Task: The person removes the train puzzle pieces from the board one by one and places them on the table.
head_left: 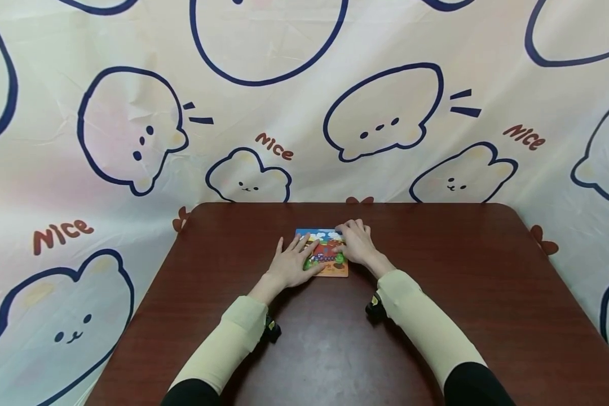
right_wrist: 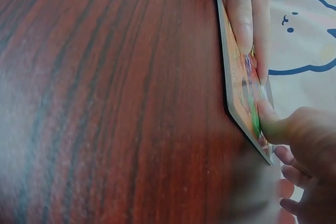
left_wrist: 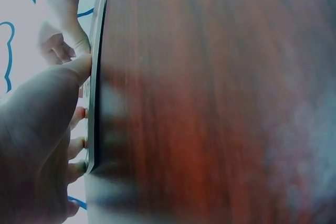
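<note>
A thin, brightly coloured picture board lies flat on the table, with blue sky, white clouds, red shapes and an orange lower strip. My left hand rests across its left side, fingers spread over the picture and thumb along the near edge. At the right side, my right hand grips the board's edge: its thumb lies on the picture, and the other fingers curl at the rim. The right wrist view shows the board's grey edge beside that thumb. Both hands cover parts of the picture.
The dark brown wooden table extends around the board, its far edge just beyond the hands. Behind it hangs a pale cloth printed with cartoon outlines. A black wrist camera sits under the right sleeve, another under the left.
</note>
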The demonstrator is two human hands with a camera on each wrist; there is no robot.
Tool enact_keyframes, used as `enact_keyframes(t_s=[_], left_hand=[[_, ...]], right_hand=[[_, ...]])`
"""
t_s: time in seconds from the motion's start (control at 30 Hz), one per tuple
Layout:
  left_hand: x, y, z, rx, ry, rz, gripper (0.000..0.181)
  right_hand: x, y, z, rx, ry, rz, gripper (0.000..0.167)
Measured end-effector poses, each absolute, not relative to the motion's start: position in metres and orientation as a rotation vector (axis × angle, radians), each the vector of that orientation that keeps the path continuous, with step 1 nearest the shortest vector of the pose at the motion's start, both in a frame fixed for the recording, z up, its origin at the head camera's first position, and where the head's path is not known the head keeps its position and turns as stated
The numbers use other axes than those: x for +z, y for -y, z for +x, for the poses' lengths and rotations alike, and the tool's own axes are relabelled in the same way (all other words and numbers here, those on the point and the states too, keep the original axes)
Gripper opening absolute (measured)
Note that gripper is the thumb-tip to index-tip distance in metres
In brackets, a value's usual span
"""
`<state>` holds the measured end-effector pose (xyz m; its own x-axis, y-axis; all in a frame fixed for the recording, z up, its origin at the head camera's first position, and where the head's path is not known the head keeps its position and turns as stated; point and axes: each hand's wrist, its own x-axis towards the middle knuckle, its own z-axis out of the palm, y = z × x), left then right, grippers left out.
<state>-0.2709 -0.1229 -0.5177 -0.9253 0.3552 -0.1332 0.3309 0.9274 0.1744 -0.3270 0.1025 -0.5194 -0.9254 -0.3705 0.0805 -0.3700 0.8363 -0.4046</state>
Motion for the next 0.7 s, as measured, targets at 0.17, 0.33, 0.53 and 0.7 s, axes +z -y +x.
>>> enact_keyframes(t_s=[0.17, 0.33, 0.53, 0.7], left_hand=[[-0.5163, 0.1224, -0.2712, 0.208, -2.924, 0.521, 0.079], [-0.5173, 0.1226, -0.2712, 0.22, -2.921, 0.518, 0.079], [-0.5194, 0.1222, -0.2727, 0.208, -2.906, 0.515, 0.08], [-0.5208, 0.1228, -0.2752, 0.207, -2.91, 0.507, 0.08]], right_hand=[[-0.5199, -0.1036, -0.3272, -0.684, -2.998, -0.605, 0.057], [-0.5194, -0.1039, -0.3303, -0.741, -2.959, -0.58, 0.061], [-0.5174, -0.1057, -0.3353, -0.806, -2.91, -0.534, 0.064], [-0.5167, -0.1073, -0.3358, -0.885, -2.871, -0.529, 0.06]])
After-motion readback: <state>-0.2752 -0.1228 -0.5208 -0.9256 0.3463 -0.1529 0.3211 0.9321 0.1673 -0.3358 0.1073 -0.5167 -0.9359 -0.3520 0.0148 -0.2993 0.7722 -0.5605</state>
